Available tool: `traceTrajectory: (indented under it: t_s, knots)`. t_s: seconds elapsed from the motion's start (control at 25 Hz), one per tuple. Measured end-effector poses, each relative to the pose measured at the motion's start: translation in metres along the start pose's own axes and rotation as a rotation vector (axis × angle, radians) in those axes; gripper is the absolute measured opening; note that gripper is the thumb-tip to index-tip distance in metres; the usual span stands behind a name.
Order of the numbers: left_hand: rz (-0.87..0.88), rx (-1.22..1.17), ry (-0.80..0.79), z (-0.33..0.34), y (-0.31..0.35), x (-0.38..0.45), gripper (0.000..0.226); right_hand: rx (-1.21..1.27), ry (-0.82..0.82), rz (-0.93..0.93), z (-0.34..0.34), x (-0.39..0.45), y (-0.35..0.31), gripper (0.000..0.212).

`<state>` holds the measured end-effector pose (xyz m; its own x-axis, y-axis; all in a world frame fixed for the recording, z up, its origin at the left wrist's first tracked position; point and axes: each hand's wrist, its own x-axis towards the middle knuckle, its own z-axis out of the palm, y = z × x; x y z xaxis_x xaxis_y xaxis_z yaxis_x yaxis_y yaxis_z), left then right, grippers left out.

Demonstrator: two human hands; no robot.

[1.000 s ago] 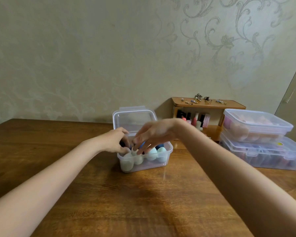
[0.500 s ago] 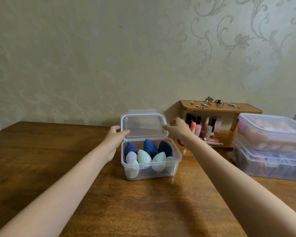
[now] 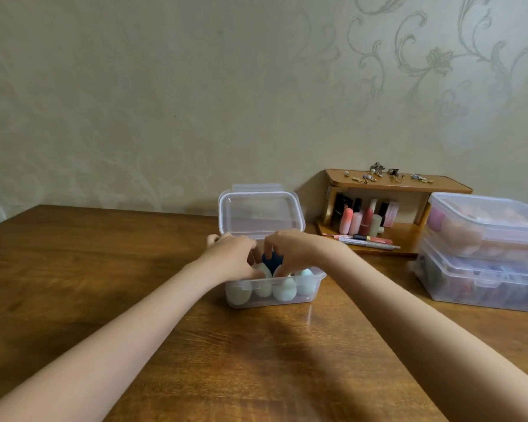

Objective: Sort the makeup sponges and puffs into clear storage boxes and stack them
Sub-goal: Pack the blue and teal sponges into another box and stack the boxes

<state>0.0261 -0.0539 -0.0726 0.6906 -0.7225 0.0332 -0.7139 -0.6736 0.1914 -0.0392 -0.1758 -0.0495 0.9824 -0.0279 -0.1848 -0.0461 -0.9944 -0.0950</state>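
We're pressing both hands, left hand [image 3: 230,257] and right hand [image 3: 293,254], fingers curled onto the egg-shaped sponges [image 3: 284,289] in the small clear plastic box [image 3: 313,280], risking one popping out under uneven pressure.

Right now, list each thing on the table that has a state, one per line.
small box: lid up, sponges inside
lid: raised, upright
two stacked boxes: lids on, filled
left hand: fingers in box, among the sponges
right hand: fingers in box, among the sponges
dark blue sponge: upright between the hands
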Motion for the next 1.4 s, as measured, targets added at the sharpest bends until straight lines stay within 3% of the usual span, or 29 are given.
traceTrajectory:
  t_s: [0.2,0.28,0.36,0.44,0.52,0.6,0.64,0.76,0.84,0.96,1.04,1.2,1.28,1.4]
  knots:
    - [-0.039,0.085,-0.116,-0.004,0.013,0.004,0.015,-0.125,-0.030,0.000,-0.002,0.006,-0.012,0.032]
    - [-0.027,-0.142,-0.140,-0.018,0.006,0.003,0.019,-0.090,-0.030,0.019,-0.018,0.002,-0.006,0.038]
    - [-0.048,-0.509,0.042,-0.030,-0.007,0.002,0.012,0.055,0.028,0.048,-0.035,-0.003,0.008,0.037]
    - [-0.208,-0.791,0.278,-0.031,-0.023,0.008,0.009,0.286,0.245,0.135,-0.046,0.001,0.030,0.030]
    - [-0.403,-1.042,0.281,-0.023,-0.031,0.014,0.017,0.431,0.495,0.308,-0.043,0.009,0.053,0.033]
    - [-0.481,-1.326,0.177,-0.014,-0.031,0.021,0.038,0.606,0.446,0.431,-0.025,0.015,0.064,0.044]
    - [-0.480,-1.442,0.169,-0.013,-0.030,0.024,0.038,0.718,0.397,0.440,-0.017,0.017,0.065,0.049]
    - [-0.401,-1.622,0.288,-0.018,-0.024,0.030,0.020,0.983,0.426,0.382,-0.008,0.016,0.064,0.058]
    - [-0.339,-1.676,0.380,-0.023,-0.021,0.032,0.025,1.094,0.448,0.347,-0.012,0.011,0.064,0.059]
    - [-0.254,-1.591,0.519,-0.028,-0.025,0.028,0.038,1.057,0.438,0.312,-0.023,0.001,0.063,0.062]
    - [-0.191,-1.486,0.567,-0.031,-0.032,0.020,0.040,1.056,0.536,0.242,-0.031,-0.009,0.057,0.064]
    - [-0.046,-1.198,0.449,-0.039,-0.033,-0.014,0.039,0.753,0.653,0.077,-0.032,-0.046,0.034,0.055]
    - [0.047,-0.936,0.334,-0.043,-0.029,-0.034,0.026,0.585,0.548,0.037,-0.026,-0.064,0.025,0.051]
    - [0.155,-0.461,0.067,-0.037,-0.023,-0.057,0.018,0.340,0.268,0.054,-0.010,-0.081,0.013,0.040]
